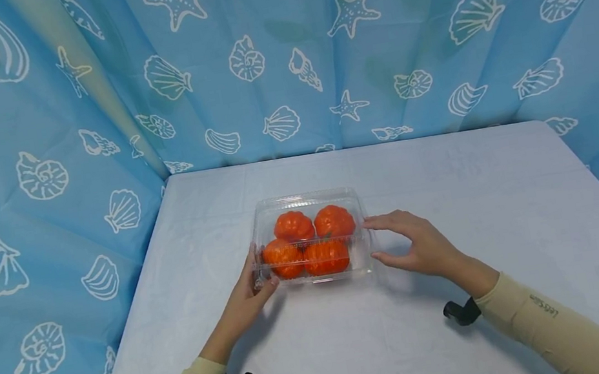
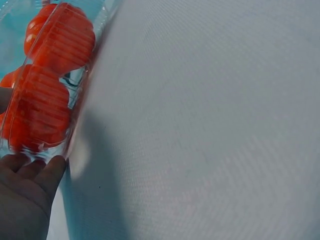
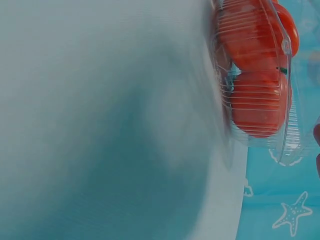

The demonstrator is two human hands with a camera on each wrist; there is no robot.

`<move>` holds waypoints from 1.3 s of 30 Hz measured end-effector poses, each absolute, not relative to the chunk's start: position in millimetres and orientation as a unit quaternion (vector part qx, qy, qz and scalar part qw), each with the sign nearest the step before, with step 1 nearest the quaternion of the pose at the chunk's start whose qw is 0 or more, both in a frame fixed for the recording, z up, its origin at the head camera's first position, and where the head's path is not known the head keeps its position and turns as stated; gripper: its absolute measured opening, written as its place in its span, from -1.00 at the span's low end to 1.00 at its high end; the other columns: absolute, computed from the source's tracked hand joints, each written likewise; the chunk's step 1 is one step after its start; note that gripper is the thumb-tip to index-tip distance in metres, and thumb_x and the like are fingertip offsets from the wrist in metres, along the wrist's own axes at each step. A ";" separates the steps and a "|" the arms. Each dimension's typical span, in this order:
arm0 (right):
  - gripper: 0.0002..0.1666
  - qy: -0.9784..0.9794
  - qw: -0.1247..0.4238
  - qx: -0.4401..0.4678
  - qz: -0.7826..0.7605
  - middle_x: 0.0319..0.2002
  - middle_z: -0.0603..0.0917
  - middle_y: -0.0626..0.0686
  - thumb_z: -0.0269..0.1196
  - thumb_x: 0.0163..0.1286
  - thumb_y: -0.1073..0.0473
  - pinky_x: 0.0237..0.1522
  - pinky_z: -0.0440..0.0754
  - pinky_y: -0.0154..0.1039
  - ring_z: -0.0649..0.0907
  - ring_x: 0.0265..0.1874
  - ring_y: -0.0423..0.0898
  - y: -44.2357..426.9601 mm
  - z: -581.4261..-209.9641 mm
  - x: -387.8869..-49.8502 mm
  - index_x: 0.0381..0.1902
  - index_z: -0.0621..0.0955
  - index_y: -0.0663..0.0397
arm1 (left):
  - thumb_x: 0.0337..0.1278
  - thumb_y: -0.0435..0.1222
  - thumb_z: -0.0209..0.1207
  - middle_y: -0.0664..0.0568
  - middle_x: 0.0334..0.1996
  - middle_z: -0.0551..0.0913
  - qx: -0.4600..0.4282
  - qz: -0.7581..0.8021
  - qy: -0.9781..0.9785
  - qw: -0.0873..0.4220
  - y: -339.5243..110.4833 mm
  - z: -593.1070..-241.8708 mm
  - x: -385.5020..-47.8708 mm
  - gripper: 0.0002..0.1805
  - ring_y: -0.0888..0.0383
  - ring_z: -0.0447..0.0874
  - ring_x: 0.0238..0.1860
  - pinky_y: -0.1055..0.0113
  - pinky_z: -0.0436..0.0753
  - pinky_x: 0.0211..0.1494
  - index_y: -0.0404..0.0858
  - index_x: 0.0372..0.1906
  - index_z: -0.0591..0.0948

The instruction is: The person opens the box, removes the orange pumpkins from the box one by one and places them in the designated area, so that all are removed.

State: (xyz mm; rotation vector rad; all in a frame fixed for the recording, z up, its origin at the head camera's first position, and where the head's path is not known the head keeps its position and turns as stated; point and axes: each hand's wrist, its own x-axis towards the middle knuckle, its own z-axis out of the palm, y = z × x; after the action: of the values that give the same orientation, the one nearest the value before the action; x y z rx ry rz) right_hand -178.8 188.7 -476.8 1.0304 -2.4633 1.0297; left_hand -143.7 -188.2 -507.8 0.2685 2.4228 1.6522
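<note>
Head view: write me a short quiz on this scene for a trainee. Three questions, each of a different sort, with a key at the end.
1. How many fruits show inside the clear box?
2. True or false: the left hand and the right hand are at opposite sides of the box.
3. What is the main colour of the curtain? A) red B) blue C) black

Key: 1. Four. 2. True. 3. B.
</note>
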 end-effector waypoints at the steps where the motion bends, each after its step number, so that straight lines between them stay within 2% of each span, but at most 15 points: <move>1: -0.27 -0.852 0.144 0.357 0.356 0.19 0.68 -0.05 0.56 0.11 0.18 0.10 0.68 0.05 0.64 0.11 -0.08 188.6 -475.7 -179.4 0.28 0.63 -0.03 | 0.45 -0.22 0.20 -0.07 0.64 -0.08 0.090 0.558 0.819 0.098 -187.9 -507.3 -143.7 -0.02 -0.12 0.04 0.58 -0.10 0.36 0.44 0.00 0.67 -0.20; 8: -0.29 -0.848 0.181 0.347 0.358 -0.02 0.72 -0.06 0.57 0.08 0.19 -0.06 0.75 -0.06 0.66 -0.04 -0.09 186.9 -468.7 -183.7 0.24 0.67 -0.02 | 0.44 -0.25 0.21 -0.12 0.63 -0.06 0.097 0.559 0.819 0.090 -187.1 -505.5 -143.0 -0.03 -0.08 0.02 0.59 -0.10 0.35 0.45 -0.11 0.67 -0.17; 13: -0.30 -0.840 0.194 0.350 0.368 -0.14 0.72 -0.06 0.57 0.07 0.25 -0.03 0.71 -0.27 0.65 -0.12 -0.10 186.3 -464.7 -188.2 0.24 0.67 0.01 | 0.44 -0.23 0.22 -0.13 0.62 0.00 0.095 0.558 0.820 0.092 -187.6 -506.6 -142.6 -0.04 -0.05 0.01 0.59 -0.11 0.34 0.46 -0.14 0.67 -0.15; 16: -0.31 -0.836 0.200 0.351 0.371 -0.18 0.73 -0.01 0.56 0.08 0.28 -0.03 0.70 -0.29 0.66 -0.15 -0.10 185.2 -461.6 -190.2 0.23 0.67 0.02 | 0.44 -0.21 0.21 -0.11 0.63 -0.01 0.092 0.554 0.822 0.094 -187.7 -508.3 -143.3 -0.03 -0.04 0.01 0.60 -0.10 0.33 0.47 -0.14 0.67 -0.16; 19: -0.33 -0.834 0.203 0.351 0.375 -0.19 0.73 -0.01 0.54 0.10 0.29 -0.05 0.70 -0.31 0.66 -0.16 -0.12 183.9 -457.2 -192.1 0.22 0.68 0.00 | 0.44 -0.22 0.21 -0.10 0.63 -0.01 0.095 0.552 0.824 0.092 -187.5 -509.0 -143.9 -0.03 -0.05 0.02 0.60 -0.11 0.34 0.45 -0.11 0.67 -0.17; 26: -0.39 -0.821 0.216 0.360 0.387 -0.21 0.72 -0.03 0.50 0.14 0.34 -0.01 0.58 -0.54 0.66 -0.18 -0.15 181.2 -446.9 -198.4 0.20 0.69 -0.02 | 0.44 -0.25 0.20 -0.13 0.63 -0.01 0.102 0.554 0.822 0.085 -186.7 -509.0 -144.4 -0.04 -0.05 0.02 0.59 -0.13 0.36 0.44 -0.16 0.67 -0.16; 34: -0.46 -0.811 0.238 0.364 0.392 -0.17 0.67 0.00 0.46 0.15 0.42 -0.01 0.54 -0.58 0.64 -0.17 -0.09 178.0 -437.6 -206.4 0.12 0.73 0.02 | 0.45 -0.37 0.16 -0.23 0.62 -0.06 0.092 0.559 0.819 0.090 -183.9 -509.3 -145.5 -0.05 -0.14 -0.04 0.60 -0.23 0.31 0.44 -0.26 0.65 -0.20; 39: -0.50 -0.815 0.245 0.360 0.382 -0.15 0.66 0.03 0.43 0.20 0.39 -0.03 0.54 -0.57 0.63 -0.15 -0.06 176.3 -431.8 -210.8 0.13 0.72 0.03 | 0.44 -0.32 0.19 -0.17 0.62 -0.01 0.096 0.557 0.821 0.085 -185.2 -507.8 -144.7 -0.05 -0.07 0.01 0.60 -0.15 0.37 0.43 -0.20 0.66 -0.16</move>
State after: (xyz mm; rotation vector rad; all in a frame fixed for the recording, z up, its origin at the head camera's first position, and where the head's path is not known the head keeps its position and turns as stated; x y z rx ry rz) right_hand -210.8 176.3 -431.8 0.9827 -2.2251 1.0417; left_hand -144.7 -185.2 -507.8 0.2866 2.4478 1.6614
